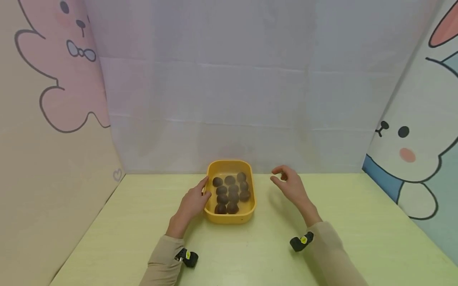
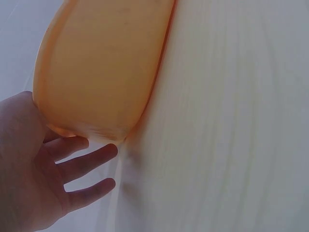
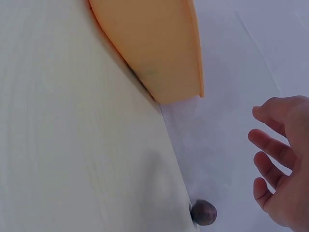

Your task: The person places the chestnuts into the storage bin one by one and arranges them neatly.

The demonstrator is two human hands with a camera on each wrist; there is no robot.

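A yellow plastic tub [image 1: 229, 219] stands on the table near the back wall. Several dark brown, round, fruit-like balls [image 1: 233, 198] lie inside it; their exact kind is unclear. My left hand [image 1: 191, 203] holds the tub's left rim, thumb over the edge. In the left wrist view, the other fingers [image 2: 89, 163] spread outside the tub wall. To the right of the tub, my right hand [image 1: 292, 188] hovers with fingers loosely bent and nothing between them. A single dark ball [image 3: 203, 212] sits at the table's back edge near that hand in the right wrist view.
The pale yellow-green table [image 1: 229, 254] runs back to a white cloth wall [image 1: 229, 91]. Side panels carry a pink bear drawing [image 1: 71, 91] on the left and a white rabbit drawing [image 1: 422, 119] on the right. Black cameras [image 1: 301, 241] hang from both wrists.
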